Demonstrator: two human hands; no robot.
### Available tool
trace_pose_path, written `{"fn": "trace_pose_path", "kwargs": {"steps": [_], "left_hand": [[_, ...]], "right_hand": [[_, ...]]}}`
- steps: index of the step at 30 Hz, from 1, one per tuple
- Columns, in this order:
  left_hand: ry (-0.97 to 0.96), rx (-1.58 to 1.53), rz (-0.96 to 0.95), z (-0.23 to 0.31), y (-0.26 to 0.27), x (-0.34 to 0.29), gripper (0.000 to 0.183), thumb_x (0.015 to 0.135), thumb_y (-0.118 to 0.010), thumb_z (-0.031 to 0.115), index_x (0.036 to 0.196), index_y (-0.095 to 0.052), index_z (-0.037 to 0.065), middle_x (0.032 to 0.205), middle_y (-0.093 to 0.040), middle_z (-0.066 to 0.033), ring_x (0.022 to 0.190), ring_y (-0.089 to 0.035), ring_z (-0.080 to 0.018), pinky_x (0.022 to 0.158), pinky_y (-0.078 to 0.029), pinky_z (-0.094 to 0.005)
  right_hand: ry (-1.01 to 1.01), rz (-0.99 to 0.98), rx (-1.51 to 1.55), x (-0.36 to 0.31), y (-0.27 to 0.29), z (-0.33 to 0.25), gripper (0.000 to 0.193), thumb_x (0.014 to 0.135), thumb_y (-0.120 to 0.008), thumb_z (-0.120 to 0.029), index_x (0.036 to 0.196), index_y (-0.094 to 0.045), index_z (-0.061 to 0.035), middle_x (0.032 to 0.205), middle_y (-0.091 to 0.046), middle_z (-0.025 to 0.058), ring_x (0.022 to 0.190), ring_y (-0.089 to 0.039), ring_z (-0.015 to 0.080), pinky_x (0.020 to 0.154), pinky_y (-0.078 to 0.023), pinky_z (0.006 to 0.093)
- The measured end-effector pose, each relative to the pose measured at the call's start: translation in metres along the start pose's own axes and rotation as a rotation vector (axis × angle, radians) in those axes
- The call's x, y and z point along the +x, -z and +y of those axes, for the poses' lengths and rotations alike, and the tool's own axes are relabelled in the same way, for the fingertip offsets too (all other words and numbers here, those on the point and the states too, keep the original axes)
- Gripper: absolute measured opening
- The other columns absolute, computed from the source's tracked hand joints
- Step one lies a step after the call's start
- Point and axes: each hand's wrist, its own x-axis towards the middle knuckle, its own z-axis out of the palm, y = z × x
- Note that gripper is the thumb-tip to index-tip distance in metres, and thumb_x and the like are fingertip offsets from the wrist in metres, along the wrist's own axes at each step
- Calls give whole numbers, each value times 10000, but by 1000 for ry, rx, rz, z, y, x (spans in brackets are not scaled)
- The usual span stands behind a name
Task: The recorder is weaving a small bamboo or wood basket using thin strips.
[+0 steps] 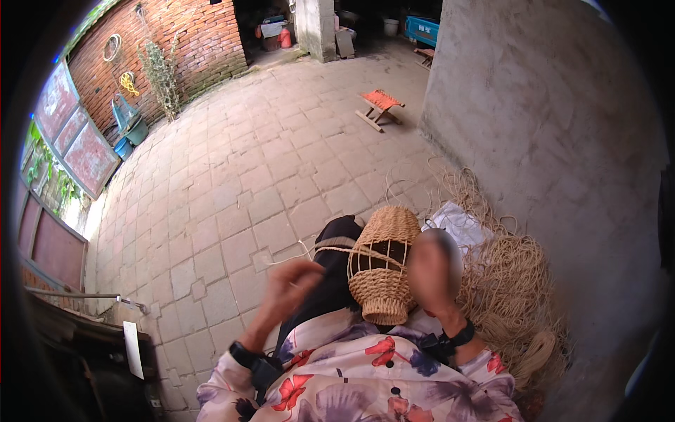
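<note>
A woven straw-coloured basket (383,294) lies across my lap, with bare upright ribs between its two woven bands. From its middle a pale cord (336,247) runs left over my dark trouser leg, its loose end spreading near my left hand. My left hand (290,287) is raised left of the basket, fingers curled together; whether the cord is between them does not show. Against the basket's right side is my right hand (430,271), its fingers smeared by a blur.
A big heap of loose cord (510,281) and a white sack (457,226) lie to my right, beside a grey wall (548,119). An orange-topped folding stool (380,105) stands ahead on the paving (211,190). At the left are a metal gate (74,130) and blue buckets (124,148).
</note>
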Motion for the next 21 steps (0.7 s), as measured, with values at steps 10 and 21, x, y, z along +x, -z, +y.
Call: {"fn": "trace_pose_path", "kwargs": {"steps": [10, 21], "left_hand": [[-127, 52, -37, 29, -74, 27, 381, 848, -660, 237, 1155, -621, 17, 796, -523, -80, 685, -524, -191, 646, -443, -316], [-26, 285, 150, 39, -93, 46, 277, 768, -705, 323, 839, -694, 56, 731, -634, -86, 653, -624, -240, 609, -481, -358]], "right_hand": [[125, 9, -90, -11, -2, -11, 96, 765, -540, 11, 797, -525, -78, 624, -578, 129, 587, -614, 349, 517, -471, 431], [165, -48, -88, -12, -3, -9, 108, 756, -575, -3, 808, -515, -76, 673, -600, 120, 608, -620, 344, 531, -479, 431]]}}
